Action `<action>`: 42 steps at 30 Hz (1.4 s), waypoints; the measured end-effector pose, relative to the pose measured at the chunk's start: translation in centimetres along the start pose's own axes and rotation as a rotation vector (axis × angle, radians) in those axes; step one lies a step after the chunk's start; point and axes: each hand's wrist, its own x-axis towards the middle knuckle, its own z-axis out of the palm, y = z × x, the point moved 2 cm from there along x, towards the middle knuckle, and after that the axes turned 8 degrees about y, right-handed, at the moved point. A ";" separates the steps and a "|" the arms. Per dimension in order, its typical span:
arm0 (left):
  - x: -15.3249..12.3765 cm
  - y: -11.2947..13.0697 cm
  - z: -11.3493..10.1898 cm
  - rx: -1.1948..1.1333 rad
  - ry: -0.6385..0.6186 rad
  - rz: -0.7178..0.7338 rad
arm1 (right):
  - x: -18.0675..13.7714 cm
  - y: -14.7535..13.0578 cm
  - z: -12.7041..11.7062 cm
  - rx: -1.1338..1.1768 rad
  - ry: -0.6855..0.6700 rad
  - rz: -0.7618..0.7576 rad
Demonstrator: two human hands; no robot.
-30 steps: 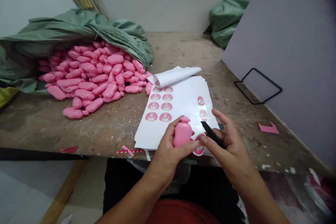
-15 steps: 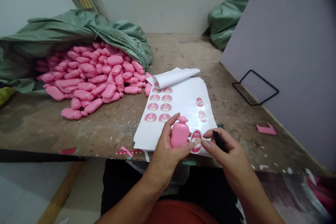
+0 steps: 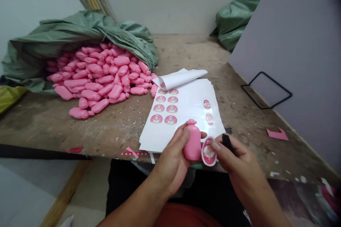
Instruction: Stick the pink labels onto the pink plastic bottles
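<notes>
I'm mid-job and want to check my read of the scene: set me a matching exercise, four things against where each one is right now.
Things
1. Oval label
2. Heap of pink bottles
3. Single pink bottle
4. Black wire frame

Places
A. In the left hand
B. By the grey panel
C. Pinched by the right hand
D. In and before the mouth of a green sack

Pairs: 1-C, 2-D, 3-A, 4-B
</notes>
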 end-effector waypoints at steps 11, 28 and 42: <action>-0.6 -0.3 0.5 0.017 -0.039 0.036 | 0.3 1.2 0.9 -0.062 -0.122 0.033; -0.6 -0.7 0.4 0.021 -0.078 0.037 | 0.6 1.7 1.3 -0.029 -0.065 0.035; -0.5 -0.5 0.6 0.045 -0.033 0.062 | 0.6 1.5 1.5 -0.056 -0.031 0.009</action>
